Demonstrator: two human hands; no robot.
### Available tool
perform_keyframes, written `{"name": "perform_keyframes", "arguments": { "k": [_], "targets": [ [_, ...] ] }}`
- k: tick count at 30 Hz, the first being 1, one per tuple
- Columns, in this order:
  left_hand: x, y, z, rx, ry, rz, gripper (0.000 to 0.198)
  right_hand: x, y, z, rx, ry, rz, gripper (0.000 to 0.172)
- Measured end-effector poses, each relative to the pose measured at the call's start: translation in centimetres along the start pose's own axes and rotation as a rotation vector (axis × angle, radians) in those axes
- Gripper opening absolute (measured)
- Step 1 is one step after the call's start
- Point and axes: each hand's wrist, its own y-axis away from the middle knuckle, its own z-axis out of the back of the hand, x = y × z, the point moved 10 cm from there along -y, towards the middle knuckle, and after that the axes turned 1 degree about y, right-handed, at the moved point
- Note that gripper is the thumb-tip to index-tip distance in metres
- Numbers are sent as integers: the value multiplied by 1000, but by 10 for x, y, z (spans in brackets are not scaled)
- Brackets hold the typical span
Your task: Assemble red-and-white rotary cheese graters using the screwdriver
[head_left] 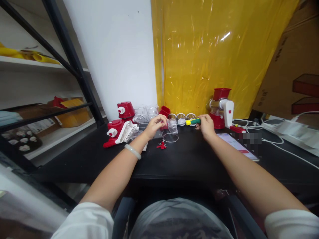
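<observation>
My left hand (155, 125) is closed in a pinch on a clear plastic cup-shaped part (171, 132) standing on the black table (189, 159). My right hand (206, 125) grips a screwdriver with a green and yellow handle (193, 121), its shaft pointing left toward the clear part. A small red piece (161, 145) lies on the table just in front of the clear part. A pale bangle sits on my left wrist.
Red and white appliance parts (119, 131) and clear tubs (146, 114) lie at the left back. An assembled red and white appliance (221, 108) stands at the right back by a yellow plastic sheet. A phone (238, 146), white cables and a shelf rack are nearby.
</observation>
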Motion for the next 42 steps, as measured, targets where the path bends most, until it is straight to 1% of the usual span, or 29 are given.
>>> {"name": "perform_keyframes", "arguments": {
  "k": [6,12,16,19,34,42],
  "targets": [
    [4,0,2,-16,10,28,12,1,2,0,-4,-9,-3,6],
    [0,0,2,-29,-34,18,14,2,3,0,1,-6,-11,7],
    [-1,0,1,-8,-79,11,18,2,2,0,-2,-11,-9,7],
    [-1,0,-1,11,-96,9,18,2,2,0,-4,-19,-8,6],
    [2,0,2,-12,-62,23,16,3,2,0,1,11,0,8],
    [-5,1,-1,3,-80,14,17,3,2,0,2,6,2,7]
  ]
}}
